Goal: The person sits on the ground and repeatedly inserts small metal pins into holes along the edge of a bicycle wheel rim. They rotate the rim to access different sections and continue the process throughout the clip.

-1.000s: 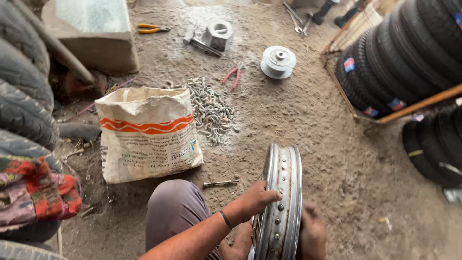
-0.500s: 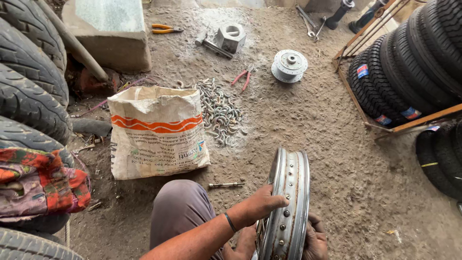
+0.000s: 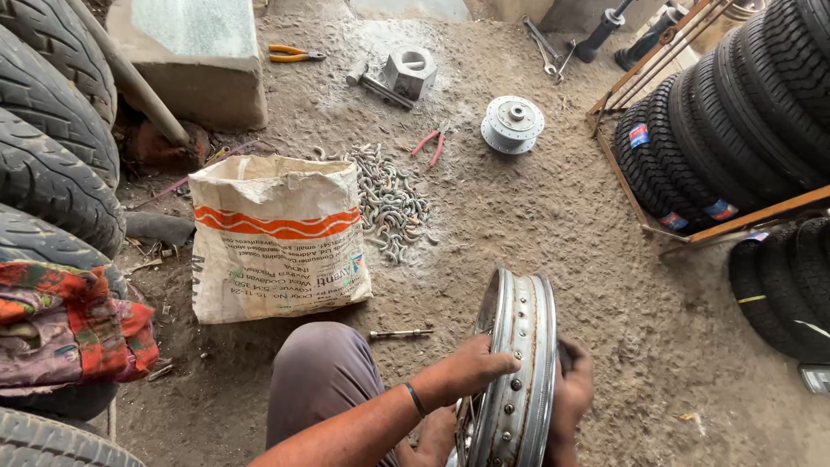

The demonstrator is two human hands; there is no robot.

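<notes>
1. Chromed steel wheel rim point(image 3: 517, 372), round, with a row of spoke holes along its channel, stands upright on edge on the dirt floor point(image 3: 553, 225), right between the person's two hands and just beside the bent knee in grey-brown trousers point(image 3: 322, 380).
2. Left hand point(image 3: 471, 367) lies over the near flange, fingers curled onto the channel; this grip is closed on the rim.
3. Right hand point(image 3: 572, 389) clasps the far flange from the other side, mostly hidden behind the metal; its grip also holds the rim, thumb edge showing.
4. From both grips the rim's plane runs away from the body, its axle line crossing from one hand to the other. Neither hand is nearer; each has one side.
5. Ahead of the grips, well apart: a silver wheel hub point(image 3: 512, 124) and a heap of bent metal spokes point(image 3: 389, 199).
6. Ahead and left of the left grip, a white woven sack with orange bands point(image 3: 277, 242); a small bolt-like tool point(image 3: 399, 333) lies near the knee.
</notes>
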